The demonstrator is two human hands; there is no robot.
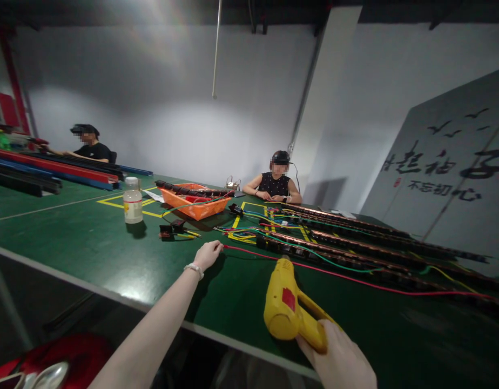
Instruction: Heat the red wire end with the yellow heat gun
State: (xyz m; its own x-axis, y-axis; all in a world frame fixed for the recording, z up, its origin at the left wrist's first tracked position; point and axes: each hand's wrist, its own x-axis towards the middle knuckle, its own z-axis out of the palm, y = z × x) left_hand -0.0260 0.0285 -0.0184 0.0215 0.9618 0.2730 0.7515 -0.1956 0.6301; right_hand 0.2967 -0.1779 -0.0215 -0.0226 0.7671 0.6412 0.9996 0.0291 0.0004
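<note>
My left hand pinches the end of a red wire just above the green table. From there the wire runs right, across the table toward the long dark strips. In my right hand is a yellow heat gun, gripped by its handle. Its nozzle points away from me, close to the red wire; whether it touches the wire I cannot tell. Beyond the wire lie copper-edged strips with a green wire and a bundle of coloured wire ends.
An orange basket holds dark parts. Left of it stand a bottle and a small black connector piece. A co-worker sits across the green table, another far left behind coloured rails.
</note>
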